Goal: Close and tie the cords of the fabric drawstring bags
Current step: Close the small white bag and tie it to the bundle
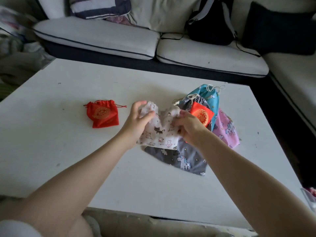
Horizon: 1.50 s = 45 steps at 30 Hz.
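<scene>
A white bag printed with cats [159,135] is held above the white table [85,151]. My left hand [138,120] grips its top left corner and my right hand [187,127] pinches its top right corner, so the mouth is bunched between them. A red bag with a gold emblem [102,114] lies to the left with its mouth drawn together and cords trailing. Under and behind my right hand lies a pile: a grey unicorn bag [184,159], a second red bag [201,115], a blue bag [208,96] and a pink unicorn bag [227,130].
A white sofa [102,38] with dark piping runs along the far side and the right. A black backpack [210,23] and cushions sit on it. A dark gap separates the table's right edge from the sofa.
</scene>
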### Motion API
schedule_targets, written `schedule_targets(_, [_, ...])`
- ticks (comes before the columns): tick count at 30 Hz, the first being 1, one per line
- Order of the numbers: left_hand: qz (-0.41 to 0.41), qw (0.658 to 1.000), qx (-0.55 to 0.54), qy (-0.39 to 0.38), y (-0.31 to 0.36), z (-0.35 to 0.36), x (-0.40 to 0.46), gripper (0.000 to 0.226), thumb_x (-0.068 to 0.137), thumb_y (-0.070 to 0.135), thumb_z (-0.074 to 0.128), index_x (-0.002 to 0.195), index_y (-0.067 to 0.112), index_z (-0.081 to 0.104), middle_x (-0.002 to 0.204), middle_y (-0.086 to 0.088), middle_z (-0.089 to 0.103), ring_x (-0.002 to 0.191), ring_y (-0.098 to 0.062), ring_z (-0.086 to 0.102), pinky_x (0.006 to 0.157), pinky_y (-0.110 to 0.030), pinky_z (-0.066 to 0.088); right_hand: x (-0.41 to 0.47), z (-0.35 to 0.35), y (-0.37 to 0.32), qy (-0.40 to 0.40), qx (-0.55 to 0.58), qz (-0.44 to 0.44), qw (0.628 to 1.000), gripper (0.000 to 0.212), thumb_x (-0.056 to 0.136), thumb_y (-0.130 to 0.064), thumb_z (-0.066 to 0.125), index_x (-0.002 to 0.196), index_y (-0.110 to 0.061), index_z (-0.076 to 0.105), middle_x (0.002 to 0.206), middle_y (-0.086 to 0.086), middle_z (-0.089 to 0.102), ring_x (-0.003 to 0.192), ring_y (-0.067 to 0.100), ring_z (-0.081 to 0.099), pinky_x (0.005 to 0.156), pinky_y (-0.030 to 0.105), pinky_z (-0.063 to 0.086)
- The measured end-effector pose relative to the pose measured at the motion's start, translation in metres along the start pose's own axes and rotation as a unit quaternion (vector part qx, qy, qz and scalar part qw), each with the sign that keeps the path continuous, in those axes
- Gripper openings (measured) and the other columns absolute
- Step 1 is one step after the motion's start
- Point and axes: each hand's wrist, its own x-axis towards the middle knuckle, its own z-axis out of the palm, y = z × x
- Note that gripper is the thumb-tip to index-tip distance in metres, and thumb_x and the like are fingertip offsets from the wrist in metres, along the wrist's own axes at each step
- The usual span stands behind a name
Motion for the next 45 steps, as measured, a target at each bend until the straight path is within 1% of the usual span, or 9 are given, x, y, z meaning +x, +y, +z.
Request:
schedule_targets(5, [-0.080, 0.991, -0.109, -0.004, 0.013, 0.010, -0.016, 0.053, 0.086, 0.047, 0.055, 0.128, 0.015, 0.049, 0.126, 0.001, 0.056, 0.120, -0.021, 0.051, 0.100, -0.041, 0.043, -0.027, -0.012, 0.000, 0.057, 0.003, -0.024, 0.998, 0.035, 0.050, 0.011, 0.041, 0.080, -0.004, 0.046, 0.084, 0.011, 0.052, 0.077, 0.027, 0.049, 0.059, 0.027, 0.039])
schedule_targets(9, [-0.083, 0.987, -0.140, -0.006, 0.023, 0.031, -0.030, 0.016, 0.091, 0.031, 0.055, 0.099, 0.019, 0.062, 0.107, -0.009, 0.067, 0.100, -0.025, 0.063, 0.089, -0.040, 0.051, -0.060, -0.012, -0.002, 0.004, -0.043, -0.108, 0.993, 0.032, 0.094, -0.027, 0.040, 0.114, -0.005, 0.051, 0.102, 0.013, 0.063, 0.095, 0.024, 0.060, 0.079, 0.034, 0.049])
schedule_targets(13, [0.018, 0.998, 0.048, 0.024, 0.030, 0.037, -0.040, 0.019, 0.091, 0.039, 0.052, 0.090, 0.022, 0.060, 0.088, 0.006, 0.063, 0.082, -0.013, 0.058, 0.068, -0.026, 0.041, -0.083, -0.015, -0.005, 0.095, -0.146, -0.197, 0.965, 0.023, 0.095, -0.036, 0.043, 0.085, -0.031, 0.063, 0.091, -0.001, 0.064, 0.093, 0.020, 0.060, 0.080, 0.034, 0.048])
schedule_targets(21, [0.191, 0.918, 0.348, 0.015, 0.052, 0.033, -0.048, 0.024, 0.093, 0.034, 0.049, 0.091, 0.014, 0.062, 0.071, 0.008, 0.060, 0.058, -0.006, 0.048, 0.051, -0.019, 0.031, -0.111, -0.022, -0.020, 0.125, -0.091, -0.200, 0.967, 0.026, 0.092, -0.013, 0.051, 0.067, -0.018, 0.054, 0.071, 0.002, 0.052, 0.070, 0.019, 0.049, 0.069, 0.033, 0.044])
schedule_targets(27, [0.269, 0.924, 0.251, 0.104, 0.069, 0.042, -0.052, 0.022, 0.096, 0.012, 0.043, 0.101, 0.009, 0.064, 0.095, 0.006, 0.069, 0.080, -0.006, 0.062, 0.068, -0.007, 0.041, -0.111, -0.035, -0.032, 0.139, -0.004, -0.208, 0.968, 0.023, 0.092, -0.014, 0.051, 0.073, -0.020, 0.061, 0.079, 0.001, 0.060, 0.078, 0.017, 0.056, 0.068, 0.029, 0.044])
schedule_targets(31, [0.101, 0.970, 0.108, 0.193, 0.043, 0.018, -0.034, 0.025, 0.097, 0.011, 0.035, 0.097, 0.011, 0.059, 0.100, -0.010, 0.070, 0.066, -0.014, 0.064, 0.060, -0.021, 0.043, -0.106, -0.065, -0.034, 0.211, 0.162, -0.138, 0.954, 0.031, 0.096, -0.006, 0.036, 0.072, -0.017, 0.054, 0.059, -0.008, 0.065, 0.069, 0.006, 0.057, 0.081, 0.026, 0.049])
schedule_targets(35, [0.064, 0.984, 0.035, 0.161, 0.033, 0.025, -0.039, 0.026, 0.099, 0.012, 0.032, 0.084, 0.018, 0.053, 0.091, -0.009, 0.069, 0.048, -0.009, 0.055, 0.053, -0.023, 0.039, -0.101, -0.060, -0.023, 0.154, 0.366, -0.099, 0.912, 0.033, 0.097, -0.005, 0.030, 0.066, -0.012, 0.040, 0.037, -0.002, 0.037, 0.031, 0.011, 0.033, 0.039, 0.016, 0.039])
schedule_targets(40, [0.104, 0.993, 0.026, 0.053, 0.059, 0.032, -0.044, 0.028, 0.099, 0.019, 0.035, 0.126, 0.021, 0.044, 0.088, 0.012, 0.070, 0.088, -0.011, 0.054, 0.078, -0.026, 0.040, -0.112, -0.042, -0.027, 0.116, 0.038, -0.123, 0.985, 0.020, 0.095, -0.011, 0.044, 0.076, -0.010, 0.052, 0.049, -0.005, 0.039, 0.033, 0.003, 0.027, 0.032, 0.015, 0.023])
schedule_targets(45, [0.210, 0.970, 0.113, -0.038, 0.083, 0.048, -0.061, 0.044, 0.099, 0.026, 0.038, 0.142, 0.024, 0.028, 0.119, 0.011, 0.065, 0.119, 0.002, 0.045, 0.097, -0.009, 0.030, -0.137, -0.012, -0.035, 0.030, -0.286, -0.203, 0.936, 0.020, 0.089, -0.024, 0.059, 0.090, -0.006, 0.067, 0.051, -0.007, 0.040, 0.042, 0.007, 0.029, 0.041, 0.015, 0.027])
